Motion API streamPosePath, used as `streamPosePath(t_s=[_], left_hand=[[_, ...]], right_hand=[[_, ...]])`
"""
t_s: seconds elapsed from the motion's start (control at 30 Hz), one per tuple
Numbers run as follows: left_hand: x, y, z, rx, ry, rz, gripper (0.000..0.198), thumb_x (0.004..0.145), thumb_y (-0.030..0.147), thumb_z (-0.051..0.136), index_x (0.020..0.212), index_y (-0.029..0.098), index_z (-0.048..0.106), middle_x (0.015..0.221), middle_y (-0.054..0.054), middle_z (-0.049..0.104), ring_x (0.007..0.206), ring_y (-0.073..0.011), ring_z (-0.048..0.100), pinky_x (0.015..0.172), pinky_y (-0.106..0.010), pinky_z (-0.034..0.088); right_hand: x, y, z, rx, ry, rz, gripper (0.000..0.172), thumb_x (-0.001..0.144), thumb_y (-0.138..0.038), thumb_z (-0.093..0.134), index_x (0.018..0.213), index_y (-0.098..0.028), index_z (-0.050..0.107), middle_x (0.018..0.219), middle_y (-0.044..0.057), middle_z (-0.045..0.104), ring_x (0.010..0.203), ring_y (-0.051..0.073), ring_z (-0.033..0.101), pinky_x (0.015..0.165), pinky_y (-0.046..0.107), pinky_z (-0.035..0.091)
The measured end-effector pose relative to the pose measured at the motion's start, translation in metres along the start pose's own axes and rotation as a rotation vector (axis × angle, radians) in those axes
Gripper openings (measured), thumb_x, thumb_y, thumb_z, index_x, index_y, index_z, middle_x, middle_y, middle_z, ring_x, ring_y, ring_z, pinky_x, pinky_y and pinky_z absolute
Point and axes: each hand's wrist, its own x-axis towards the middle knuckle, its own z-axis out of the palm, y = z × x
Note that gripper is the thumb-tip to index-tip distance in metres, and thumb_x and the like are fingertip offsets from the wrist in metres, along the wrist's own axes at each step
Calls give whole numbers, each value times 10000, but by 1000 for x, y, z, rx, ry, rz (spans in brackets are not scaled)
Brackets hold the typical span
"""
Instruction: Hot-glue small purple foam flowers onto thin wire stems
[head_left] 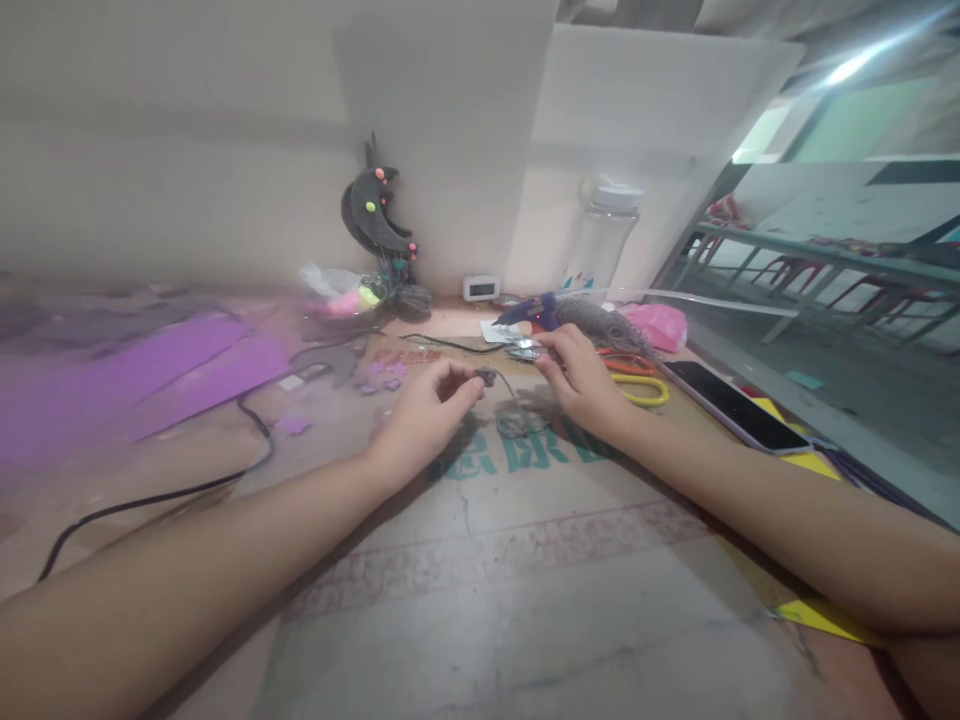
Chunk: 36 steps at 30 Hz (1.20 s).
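Note:
My left hand [442, 405] pinches a small dark grey bundle of yarn [487, 377] between thumb and fingertips. A thin grey strand [512, 390] runs from it to a loose curl on the board. To its right, my right hand [581, 385] is closed, thumb and index finger drawn together at a shiny silvery piece [525, 350]; blur hides exactly what is between them. Just behind the fingertips lies a blue glue gun [536, 312]. Orange-handled scissors [628, 362] and a yellow handle loop [652, 392] lie beside the right wrist.
Behind stand a clear bottle [604, 240], a small digital display [481, 289] and a dark crescent moon [375, 215] with coloured balls. Grey yarn [600, 322] and a phone [735, 405] lie right. Purple sheets [202, 370] and a black cable [172, 492] are left.

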Motion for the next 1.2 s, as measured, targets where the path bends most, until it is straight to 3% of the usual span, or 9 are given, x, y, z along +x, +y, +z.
streamPosePath(t_s=[0.27,0.67,0.9,1.2], left_hand=[[1,0,-1,-55,14,28,163,843,350,602,857,188,591,781,0,624,737,-144,576,699,-268,434],[2,-2,-1,-30,22,19,186,858,371,588,870,186,584,806,-10,631,770,-154,589,736,-287,454],[1,2,0,17,-73,-13,141,858,326,579,851,185,580,831,-18,655,791,-153,593,751,-286,431],[-1,4,1,50,-94,22,153,843,343,580,832,191,591,818,-20,641,759,-161,572,710,-288,416]], right_hand=[[-1,5,5,-63,-112,-94,266,976,-322,419,1116,-153,570,945,127,620,893,270,546,795,402,417],[-2,-3,-1,14,-89,-166,253,984,-319,421,1137,-171,556,918,100,619,870,246,551,761,376,408],[-3,-6,-1,16,-97,-205,259,986,-310,424,1148,-157,556,904,95,611,850,238,542,760,371,415],[-4,-7,0,-18,-115,-251,266,982,-299,426,1166,-165,565,938,111,627,880,255,547,783,394,414]])
